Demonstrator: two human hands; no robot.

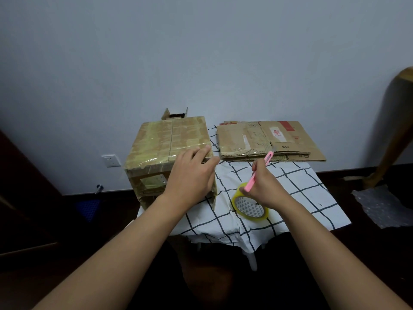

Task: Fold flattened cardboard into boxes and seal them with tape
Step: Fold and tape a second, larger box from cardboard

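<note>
Box [169,142] under left fingers [201,153]

Bare cloth [297,189] (right side) between tape roll [250,205] and cardboard stack [268,142]

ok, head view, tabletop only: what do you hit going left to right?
Taped cardboard box → left hand, resting on the box's near right corner → tape roll → right hand, holding a pink utility knife. The flattened cardboard stack lies farther back on the right.
</note>
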